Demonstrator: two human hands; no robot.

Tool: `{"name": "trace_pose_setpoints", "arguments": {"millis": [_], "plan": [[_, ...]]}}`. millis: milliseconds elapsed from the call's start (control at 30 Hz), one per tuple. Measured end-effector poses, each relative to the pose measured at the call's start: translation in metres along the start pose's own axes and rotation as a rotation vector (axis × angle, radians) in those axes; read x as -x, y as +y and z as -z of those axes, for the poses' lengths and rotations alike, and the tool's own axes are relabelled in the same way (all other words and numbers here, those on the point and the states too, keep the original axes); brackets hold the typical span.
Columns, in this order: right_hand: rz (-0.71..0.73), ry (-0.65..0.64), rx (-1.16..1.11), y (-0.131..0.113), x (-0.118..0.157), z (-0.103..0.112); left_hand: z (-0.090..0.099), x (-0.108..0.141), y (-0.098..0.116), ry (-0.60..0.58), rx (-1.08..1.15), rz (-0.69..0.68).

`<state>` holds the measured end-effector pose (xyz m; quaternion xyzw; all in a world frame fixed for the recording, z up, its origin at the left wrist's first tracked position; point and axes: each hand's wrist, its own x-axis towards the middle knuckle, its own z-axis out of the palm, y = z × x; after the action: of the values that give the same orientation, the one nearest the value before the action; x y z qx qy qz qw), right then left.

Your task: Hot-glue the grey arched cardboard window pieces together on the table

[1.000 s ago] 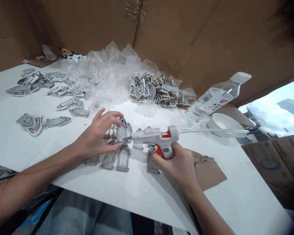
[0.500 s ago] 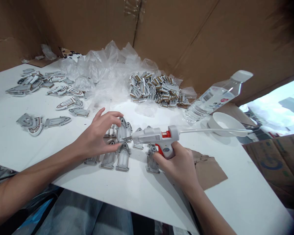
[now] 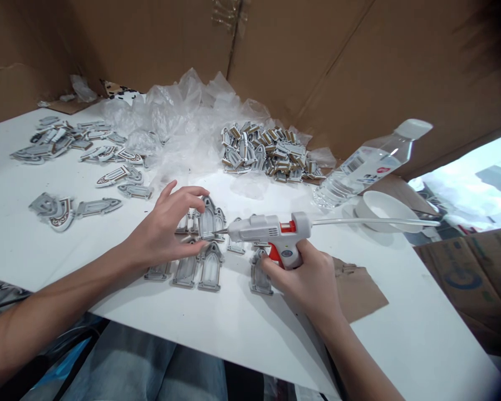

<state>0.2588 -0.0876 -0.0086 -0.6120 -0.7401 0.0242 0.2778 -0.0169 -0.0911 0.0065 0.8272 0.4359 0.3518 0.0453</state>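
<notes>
My right hand [image 3: 307,278] is wrapped round the handle of a white hot glue gun [image 3: 271,234] with a red trigger; a clear glue stick [image 3: 371,222] runs out of its back. Its metal nozzle touches or hovers just over the lower part of a grey arched plastic piece [image 3: 207,218]. My left hand [image 3: 171,228] holds that piece, thumb at the bottom and fingers at the top. Several similar arched pieces [image 3: 211,268] lie hollow side up around it on the white table. One more arched piece [image 3: 260,274] lies below the gun, partly hidden by my right hand.
A heap of small arched pieces [image 3: 271,153] sits behind my hands, beside crumpled plastic bags [image 3: 183,111]. More pieces [image 3: 54,142] are piled at the left. A plastic bottle [image 3: 367,161] leans at the right near a white bowl [image 3: 384,211]. A cardboard scrap [image 3: 361,292] lies by my right wrist.
The glue gun has shifted slightly to the right, its nozzle moving along the lower part of the held piece. That piece has risen a little in my left hand.
</notes>
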Motion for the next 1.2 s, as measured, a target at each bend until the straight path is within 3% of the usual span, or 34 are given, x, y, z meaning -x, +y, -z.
{"name": "trace_pose_setpoints", "arguments": {"millis": [633, 1000, 1200], "plan": [[0.035, 0.040, -0.029, 0.000, -0.001, 0.001, 0.001, -0.001, -0.002, 0.021, -0.031, 0.053], [0.024, 0.072, -0.006, -0.002, -0.001, 0.000, -0.006, 0.004, 0.003, -0.128, 0.067, 0.081], [0.026, 0.059, -0.023, -0.005, -0.001, -0.001, -0.006, 0.003, 0.005, -0.153, 0.095, 0.082]]}}
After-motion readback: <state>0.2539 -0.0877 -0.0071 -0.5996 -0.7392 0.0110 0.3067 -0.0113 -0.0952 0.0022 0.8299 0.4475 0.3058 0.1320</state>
